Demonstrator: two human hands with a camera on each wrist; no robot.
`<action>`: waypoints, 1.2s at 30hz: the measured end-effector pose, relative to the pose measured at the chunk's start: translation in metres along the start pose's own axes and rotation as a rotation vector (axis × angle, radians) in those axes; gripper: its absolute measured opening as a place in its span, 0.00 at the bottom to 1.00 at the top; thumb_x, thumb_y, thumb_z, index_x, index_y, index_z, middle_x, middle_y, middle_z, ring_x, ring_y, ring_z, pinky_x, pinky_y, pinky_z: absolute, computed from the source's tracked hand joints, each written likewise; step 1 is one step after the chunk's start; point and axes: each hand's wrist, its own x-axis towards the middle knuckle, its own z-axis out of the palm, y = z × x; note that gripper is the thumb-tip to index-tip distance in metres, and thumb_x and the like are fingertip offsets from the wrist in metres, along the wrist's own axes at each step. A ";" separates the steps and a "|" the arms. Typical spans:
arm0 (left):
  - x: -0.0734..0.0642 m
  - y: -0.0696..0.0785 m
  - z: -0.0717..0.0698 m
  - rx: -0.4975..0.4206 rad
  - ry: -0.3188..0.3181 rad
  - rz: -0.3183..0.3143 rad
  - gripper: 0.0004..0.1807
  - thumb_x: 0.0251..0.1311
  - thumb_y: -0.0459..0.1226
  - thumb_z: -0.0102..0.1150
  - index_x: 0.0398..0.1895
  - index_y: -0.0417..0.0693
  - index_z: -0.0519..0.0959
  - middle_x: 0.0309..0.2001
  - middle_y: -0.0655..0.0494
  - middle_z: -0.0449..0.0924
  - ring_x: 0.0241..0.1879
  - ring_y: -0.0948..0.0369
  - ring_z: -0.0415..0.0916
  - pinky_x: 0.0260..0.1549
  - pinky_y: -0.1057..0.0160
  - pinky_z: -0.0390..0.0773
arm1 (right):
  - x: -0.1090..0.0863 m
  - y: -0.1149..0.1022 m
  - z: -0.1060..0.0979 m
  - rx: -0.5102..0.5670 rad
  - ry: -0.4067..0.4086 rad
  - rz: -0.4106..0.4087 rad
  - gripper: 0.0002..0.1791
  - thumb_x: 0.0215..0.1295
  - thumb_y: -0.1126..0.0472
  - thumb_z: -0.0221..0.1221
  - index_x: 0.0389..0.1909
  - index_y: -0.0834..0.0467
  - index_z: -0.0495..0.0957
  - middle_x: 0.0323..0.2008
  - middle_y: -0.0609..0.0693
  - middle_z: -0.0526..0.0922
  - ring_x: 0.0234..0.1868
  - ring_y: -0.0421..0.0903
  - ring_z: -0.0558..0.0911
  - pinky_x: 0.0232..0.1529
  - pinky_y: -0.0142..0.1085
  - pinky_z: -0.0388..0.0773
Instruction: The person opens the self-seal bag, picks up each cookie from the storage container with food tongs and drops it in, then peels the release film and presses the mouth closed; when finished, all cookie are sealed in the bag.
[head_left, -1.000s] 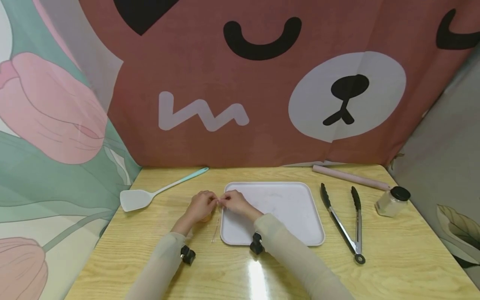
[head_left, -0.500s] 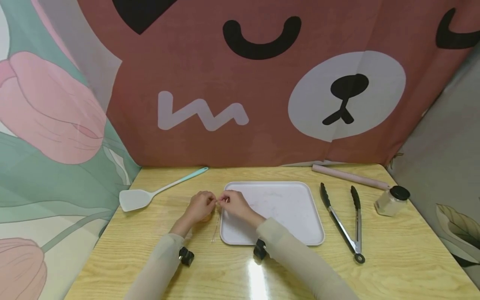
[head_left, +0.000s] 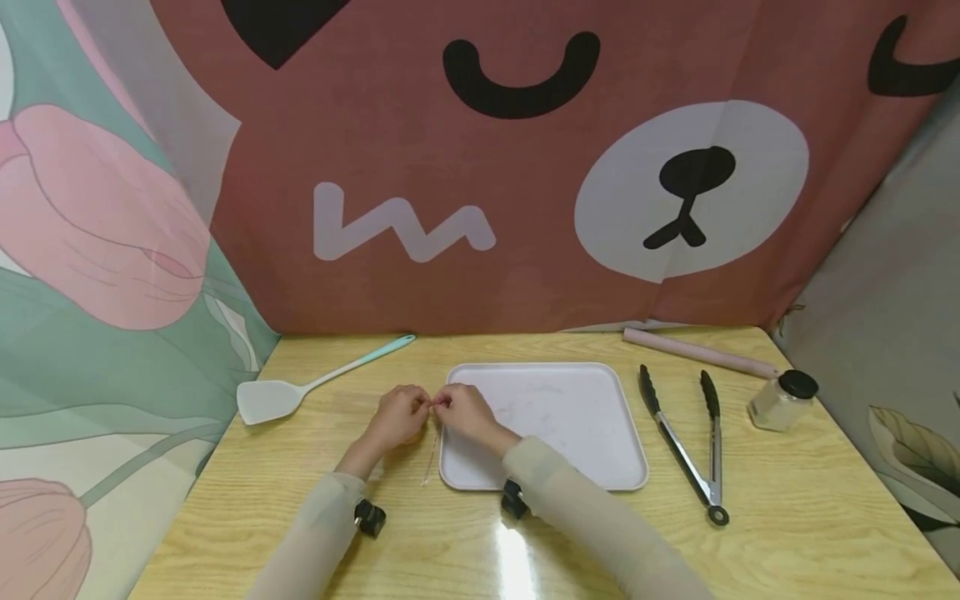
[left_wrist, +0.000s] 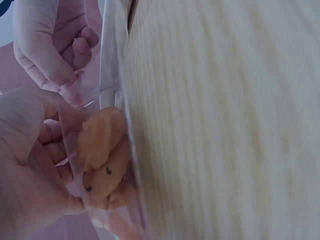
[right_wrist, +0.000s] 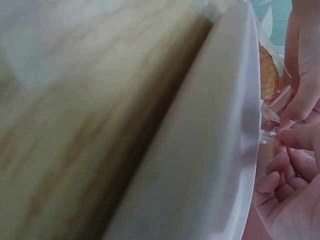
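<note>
A clear plastic bag (left_wrist: pixel 135 165) lies at the tray's left edge, with orange-brown, bread-like pieces (left_wrist: pixel 102 140) inside; two small dark marks show on one piece. My left hand (head_left: pixel 397 415) pinches the bag's film between thumb and fingers. Close against it, the right hand (head_left: pixel 467 410) pinches the same part of the film, its fingertips nearly meeting the left ones over the tray's rim. In the right wrist view, a narrow strip of clear film (right_wrist: pixel 267 136) shows at the right fingertips. From the head view, the hands hide most of the bag.
A white tray (head_left: pixel 570 433) stands just right of the hands. Left is a spatula (head_left: pixel 272 402) with a mint handle. To the right lie spread tongs (head_left: pixel 697 475), a pink rolling pin (head_left: pixel 701 354) and a black-lidded jar (head_left: pixel 783 402), all on the wooden table (head_left: pixel 450 550).
Both hands stay at the tray's left edge, with only slight shifts of the fingers and right wrist. The whole head view has drifted a little.
</note>
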 end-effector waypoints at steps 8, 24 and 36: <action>0.000 0.000 0.000 0.011 0.007 0.009 0.03 0.56 0.31 0.60 0.27 0.43 0.80 0.32 0.51 0.81 0.39 0.51 0.76 0.45 0.49 0.73 | 0.003 -0.001 0.004 -0.025 0.034 0.047 0.02 0.55 0.67 0.62 0.26 0.59 0.83 0.22 0.46 0.81 0.23 0.36 0.74 0.27 0.25 0.71; -0.006 0.003 -0.004 0.032 0.028 -0.007 0.04 0.57 0.30 0.59 0.26 0.42 0.79 0.30 0.51 0.81 0.35 0.51 0.76 0.44 0.45 0.68 | 0.008 -0.005 0.006 -0.176 0.036 0.033 0.05 0.57 0.61 0.62 0.25 0.54 0.84 0.24 0.43 0.83 0.25 0.37 0.77 0.27 0.28 0.72; -0.007 0.002 -0.009 -0.013 0.019 -0.039 0.04 0.60 0.33 0.59 0.28 0.43 0.80 0.34 0.51 0.82 0.42 0.48 0.76 0.55 0.39 0.63 | 0.009 -0.001 -0.002 0.017 -0.049 -0.012 0.06 0.59 0.61 0.57 0.26 0.56 0.81 0.21 0.42 0.78 0.23 0.36 0.73 0.25 0.28 0.71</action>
